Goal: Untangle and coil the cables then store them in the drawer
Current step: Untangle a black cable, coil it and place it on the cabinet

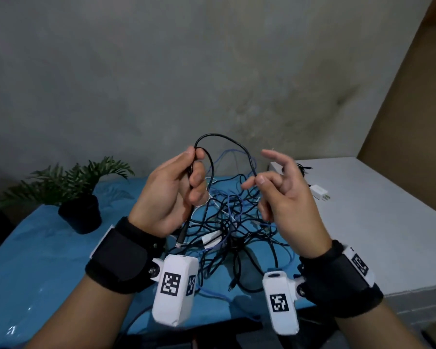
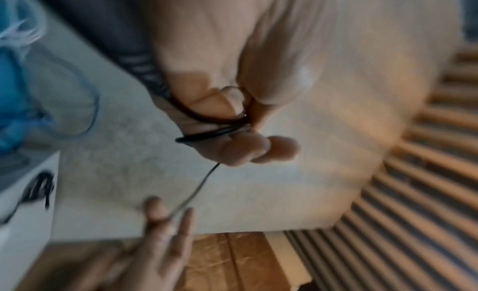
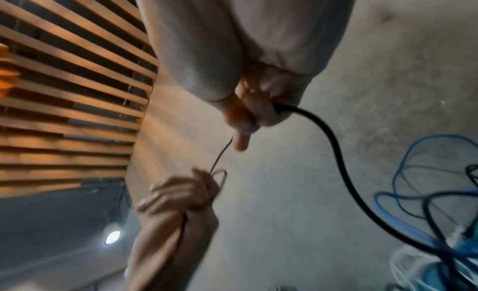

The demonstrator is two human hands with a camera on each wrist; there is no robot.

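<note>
A black cable (image 1: 224,136) arches between my two raised hands. My left hand (image 1: 195,170) grips one stretch of it in curled fingers, and its plug end (image 1: 179,244) dangles below the palm. In the left wrist view the cable (image 2: 214,131) loops across the curled fingers (image 2: 248,152). My right hand (image 1: 257,178) pinches the same cable between thumb and fingertip, with the other fingers spread. In the right wrist view the cable (image 3: 333,144) runs down from that pinch into the pile. A tangle of black, blue and white cables (image 1: 232,222) lies on the blue table (image 1: 48,248) under both hands.
A potted plant (image 1: 78,197) stands at the table's left rear. A white cabinet top (image 1: 375,222) adjoins the table on the right and carries a white charger (image 1: 319,193) and a small black cable bundle (image 1: 303,169). A bare grey wall (image 1: 212,71) is behind.
</note>
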